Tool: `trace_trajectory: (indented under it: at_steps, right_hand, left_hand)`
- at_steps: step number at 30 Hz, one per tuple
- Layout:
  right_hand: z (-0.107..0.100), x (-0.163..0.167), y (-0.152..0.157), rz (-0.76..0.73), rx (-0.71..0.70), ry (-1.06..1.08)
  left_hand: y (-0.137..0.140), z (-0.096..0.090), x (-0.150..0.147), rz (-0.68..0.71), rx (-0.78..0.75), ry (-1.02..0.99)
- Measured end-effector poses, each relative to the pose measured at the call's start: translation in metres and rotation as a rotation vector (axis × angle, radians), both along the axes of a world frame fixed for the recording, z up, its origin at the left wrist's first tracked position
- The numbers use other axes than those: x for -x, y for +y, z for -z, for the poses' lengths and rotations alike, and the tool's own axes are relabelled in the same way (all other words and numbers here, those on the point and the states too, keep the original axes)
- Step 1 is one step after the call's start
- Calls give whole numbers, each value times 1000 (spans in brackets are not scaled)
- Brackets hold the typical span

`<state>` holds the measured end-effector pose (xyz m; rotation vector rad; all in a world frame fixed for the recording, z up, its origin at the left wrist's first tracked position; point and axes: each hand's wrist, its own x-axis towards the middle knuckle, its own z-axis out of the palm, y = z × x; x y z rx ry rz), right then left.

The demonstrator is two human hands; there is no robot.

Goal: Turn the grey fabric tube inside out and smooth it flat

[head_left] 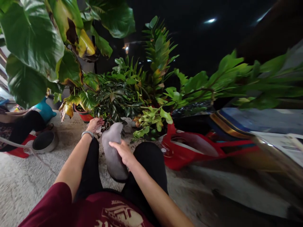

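Observation:
My right hand [122,152] is closed round the side of a long, smooth grey object [112,151] with a narrowed top, its thumb lying across the front. Its exact kind I cannot make out. It stands upright between my knees, close to a dark-leaved bushy plant [115,105]. At the left edge of that plant is my left hand [95,125], fingers stretched towards the low leaves and holding nothing that I can see. Just below those fingers shows a bit of a pale, perforated surface [98,129]. Leaves partly cover the fingertips.
A red pot [85,116] stands left of the bush, under large broad leaves [33,41]. To the right is a red bag [182,154] beside stacked items. At left, a seated person [20,127] is near a grey round pot [44,142] and a teal object [46,110].

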<state>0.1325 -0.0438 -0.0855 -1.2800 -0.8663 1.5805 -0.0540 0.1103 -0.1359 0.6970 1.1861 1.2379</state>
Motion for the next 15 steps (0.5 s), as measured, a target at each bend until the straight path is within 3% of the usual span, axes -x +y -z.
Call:
trace_trajectory:
  at_steps: [4, 9, 12, 15]
  right_hand:
    - [26, -3, -24, -98, -27, -23]
    - [57, -10, -10, 85, -55, -113]
    - [68, -12, -7, 155, -39, -90]
    - [72, -10, -10, 167, -66, -105]
  left_hand:
    - [-4, -5, 6, -34, 37, 33]
    - [-25, -12, 15, -88, 109, 132]
    - [-57, -11, 13, -113, 71, 146]
    - [-107, -3, -5, -14, 6, 133]
